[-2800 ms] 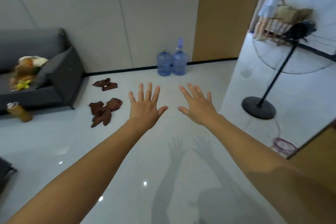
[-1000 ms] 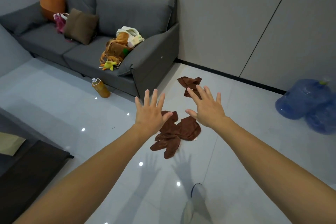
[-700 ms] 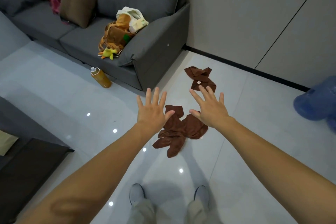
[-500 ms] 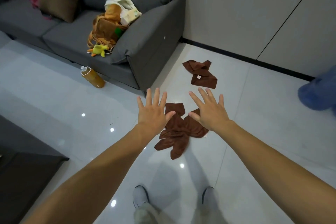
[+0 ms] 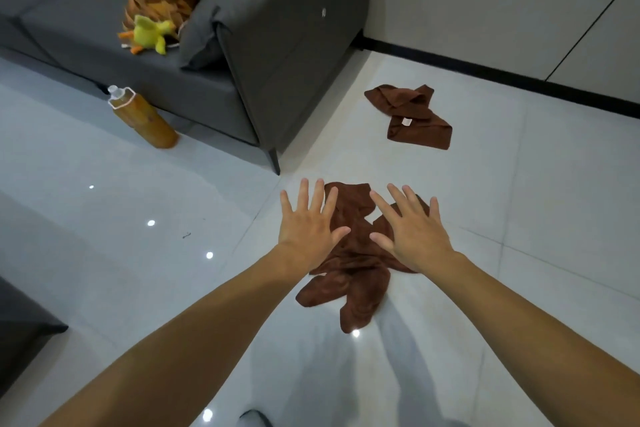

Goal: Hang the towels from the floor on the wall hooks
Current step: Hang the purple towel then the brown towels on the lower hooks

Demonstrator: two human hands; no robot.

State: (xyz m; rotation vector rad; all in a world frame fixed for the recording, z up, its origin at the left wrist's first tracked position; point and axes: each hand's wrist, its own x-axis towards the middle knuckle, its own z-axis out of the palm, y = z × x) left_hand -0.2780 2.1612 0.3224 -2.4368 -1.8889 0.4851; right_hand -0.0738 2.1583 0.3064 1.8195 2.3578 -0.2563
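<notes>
A crumpled pile of brown towels [image 5: 353,274] lies on the white tiled floor straight ahead. Another brown towel [image 5: 414,118] lies farther off, near the wall. My left hand [image 5: 306,227] and my right hand [image 5: 412,230] are stretched out side by side above the near pile, palms down, fingers straight and spread. Neither hand holds anything, and both partly cover the pile's far part. No wall hooks are in view.
A grey sofa [image 5: 277,55] stands at the left, its corner leg close to the near pile. An orange bottle [image 5: 143,118] stands on the floor by the sofa front. A yellow plush toy [image 5: 150,35] and bags lie on the seat. A dark object [image 5: 20,333] sits at the lower left.
I have turned left from the water jugs and walked toward the sofa. The near towel pile has come closer and now lies right under my outstretched, still empty hands.
</notes>
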